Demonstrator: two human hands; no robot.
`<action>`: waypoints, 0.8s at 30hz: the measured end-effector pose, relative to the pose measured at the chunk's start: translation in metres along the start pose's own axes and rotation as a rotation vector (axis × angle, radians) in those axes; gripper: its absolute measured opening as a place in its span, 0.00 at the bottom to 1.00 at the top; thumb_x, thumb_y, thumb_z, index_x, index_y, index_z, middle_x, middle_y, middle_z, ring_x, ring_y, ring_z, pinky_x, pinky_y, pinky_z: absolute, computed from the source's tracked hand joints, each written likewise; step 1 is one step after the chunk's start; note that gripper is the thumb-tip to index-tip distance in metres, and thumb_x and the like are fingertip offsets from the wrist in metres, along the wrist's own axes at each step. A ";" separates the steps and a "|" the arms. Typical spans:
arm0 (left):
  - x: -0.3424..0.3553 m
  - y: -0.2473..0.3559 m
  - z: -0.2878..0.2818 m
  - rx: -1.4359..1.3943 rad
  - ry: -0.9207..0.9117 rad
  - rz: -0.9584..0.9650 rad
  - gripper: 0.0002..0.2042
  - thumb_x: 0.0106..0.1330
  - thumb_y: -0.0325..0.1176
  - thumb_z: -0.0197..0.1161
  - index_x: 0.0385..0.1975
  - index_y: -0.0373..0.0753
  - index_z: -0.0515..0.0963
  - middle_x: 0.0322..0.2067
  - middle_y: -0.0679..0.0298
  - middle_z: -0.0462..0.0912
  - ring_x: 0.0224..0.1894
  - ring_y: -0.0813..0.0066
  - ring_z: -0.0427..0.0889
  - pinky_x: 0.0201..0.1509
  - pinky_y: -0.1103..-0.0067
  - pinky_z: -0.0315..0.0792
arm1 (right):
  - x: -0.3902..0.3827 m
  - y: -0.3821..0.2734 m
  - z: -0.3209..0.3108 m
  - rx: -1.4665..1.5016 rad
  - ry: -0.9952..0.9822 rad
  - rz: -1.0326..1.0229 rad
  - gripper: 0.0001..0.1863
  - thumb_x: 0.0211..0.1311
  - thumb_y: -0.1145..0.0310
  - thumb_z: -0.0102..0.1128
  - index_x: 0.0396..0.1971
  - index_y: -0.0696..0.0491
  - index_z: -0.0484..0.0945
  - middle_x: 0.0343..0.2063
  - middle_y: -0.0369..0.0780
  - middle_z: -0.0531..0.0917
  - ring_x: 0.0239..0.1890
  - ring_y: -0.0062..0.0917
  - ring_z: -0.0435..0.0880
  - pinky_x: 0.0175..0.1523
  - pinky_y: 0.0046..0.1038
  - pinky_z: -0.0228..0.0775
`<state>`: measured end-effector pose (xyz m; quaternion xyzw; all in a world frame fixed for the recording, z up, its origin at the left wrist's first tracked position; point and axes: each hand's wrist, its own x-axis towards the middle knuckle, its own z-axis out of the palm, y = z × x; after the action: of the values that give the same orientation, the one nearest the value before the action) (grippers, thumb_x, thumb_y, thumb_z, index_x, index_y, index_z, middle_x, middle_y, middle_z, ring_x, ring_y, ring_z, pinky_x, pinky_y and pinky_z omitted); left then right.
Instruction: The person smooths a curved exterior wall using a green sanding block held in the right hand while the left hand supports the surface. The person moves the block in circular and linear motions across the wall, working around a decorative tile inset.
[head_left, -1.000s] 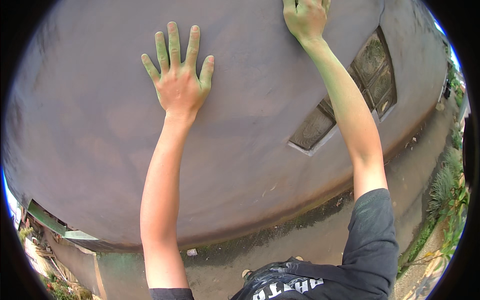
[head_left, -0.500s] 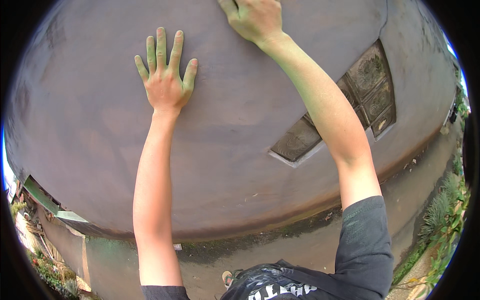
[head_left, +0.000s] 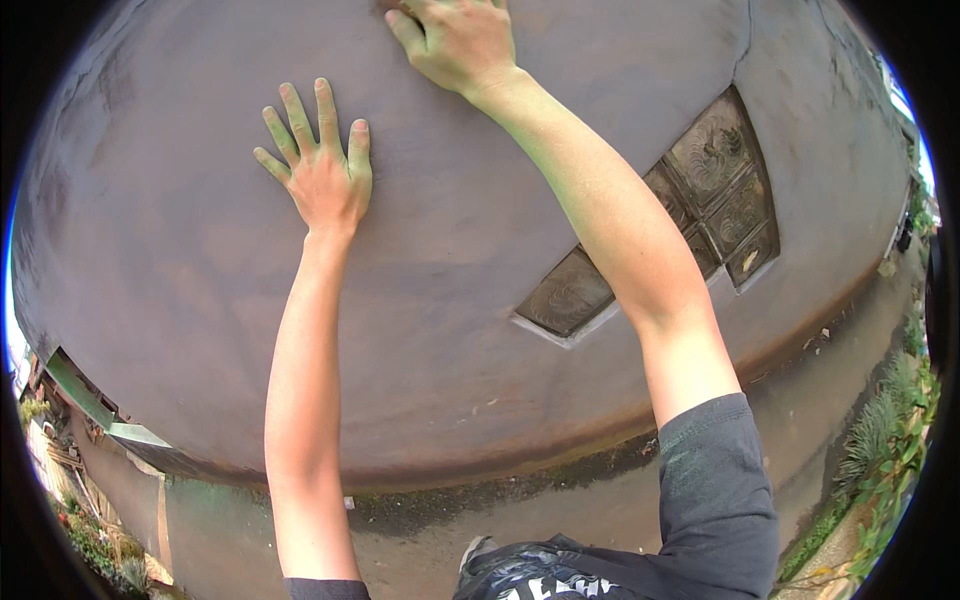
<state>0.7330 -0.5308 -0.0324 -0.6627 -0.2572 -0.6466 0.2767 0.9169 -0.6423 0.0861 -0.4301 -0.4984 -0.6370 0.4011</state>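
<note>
My left hand (head_left: 328, 180) lies flat on a grey-brown plastered wall (head_left: 440, 330), fingers spread, holding nothing. Greenish dust coats its fingers. Higher up and to the right, my right hand (head_left: 462, 48) is against the same wall, its fingers bent and partly cut off by the top edge of the view. Beside its thumb shows a sliver of something brown, too little to name. Green dust also covers my right hand and forearm.
An L-shaped panel of patterned blocks (head_left: 715, 165) is recessed in the wall behind my right forearm. A crack (head_left: 745, 45) runs above it. Below lies a paved path (head_left: 610, 510), with plants (head_left: 880, 440) on the right and a green-edged opening (head_left: 80, 390) at far left.
My right hand has moved left and slightly down in view, showing more of its thumb side. My left hand sits slightly lower and left, still flat. The view has shifted a little.
</note>
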 end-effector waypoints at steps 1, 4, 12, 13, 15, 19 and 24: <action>0.006 -0.002 -0.002 -0.013 -0.015 0.078 0.33 0.78 0.57 0.54 0.81 0.60 0.59 0.83 0.62 0.50 0.84 0.49 0.48 0.81 0.39 0.40 | -0.005 -0.006 -0.002 0.086 -0.058 -0.147 0.27 0.75 0.54 0.56 0.72 0.37 0.71 0.76 0.53 0.62 0.79 0.51 0.58 0.81 0.57 0.47; 0.024 -0.015 -0.011 -0.079 -0.017 0.298 0.31 0.77 0.55 0.56 0.79 0.62 0.63 0.82 0.65 0.55 0.83 0.53 0.52 0.81 0.42 0.45 | -0.016 0.030 -0.033 0.032 -0.087 -0.167 0.27 0.75 0.55 0.56 0.72 0.36 0.72 0.75 0.52 0.64 0.78 0.49 0.60 0.81 0.54 0.49; 0.017 0.007 0.002 -0.051 0.084 0.152 0.30 0.79 0.54 0.54 0.80 0.65 0.61 0.82 0.67 0.55 0.82 0.53 0.54 0.81 0.41 0.46 | -0.053 0.090 -0.079 -0.397 0.140 0.396 0.24 0.76 0.53 0.58 0.67 0.40 0.77 0.70 0.47 0.70 0.67 0.48 0.71 0.70 0.49 0.67; 0.017 0.011 0.006 -0.056 0.080 0.134 0.30 0.78 0.55 0.53 0.80 0.65 0.61 0.82 0.67 0.55 0.82 0.53 0.54 0.80 0.41 0.47 | -0.071 0.060 -0.072 -0.162 0.051 0.321 0.22 0.73 0.54 0.62 0.64 0.33 0.78 0.69 0.48 0.68 0.75 0.56 0.61 0.76 0.60 0.56; 0.018 0.016 0.011 -0.053 0.068 0.138 0.31 0.78 0.56 0.53 0.80 0.66 0.61 0.82 0.67 0.55 0.82 0.52 0.54 0.80 0.40 0.47 | -0.116 0.002 -0.066 -0.057 -0.202 -0.112 0.24 0.71 0.51 0.64 0.66 0.25 0.77 0.76 0.43 0.64 0.76 0.46 0.63 0.78 0.58 0.56; 0.018 0.011 0.005 0.016 0.008 0.232 0.31 0.75 0.57 0.57 0.78 0.68 0.65 0.81 0.68 0.57 0.82 0.57 0.56 0.79 0.39 0.50 | -0.128 0.031 -0.072 0.133 -0.495 -0.537 0.26 0.66 0.50 0.70 0.64 0.22 0.78 0.76 0.34 0.68 0.74 0.32 0.71 0.79 0.46 0.64; 0.007 0.015 -0.001 -0.070 -0.013 0.256 0.30 0.75 0.57 0.57 0.77 0.69 0.66 0.81 0.71 0.58 0.81 0.60 0.57 0.80 0.42 0.51 | -0.056 0.114 -0.062 -0.261 0.126 0.257 0.27 0.78 0.58 0.53 0.73 0.45 0.70 0.73 0.54 0.66 0.75 0.51 0.63 0.79 0.45 0.55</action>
<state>0.7430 -0.5421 -0.0260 -0.7036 -0.1497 -0.6101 0.3321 1.0322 -0.7192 0.0581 -0.4976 -0.3265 -0.6656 0.4504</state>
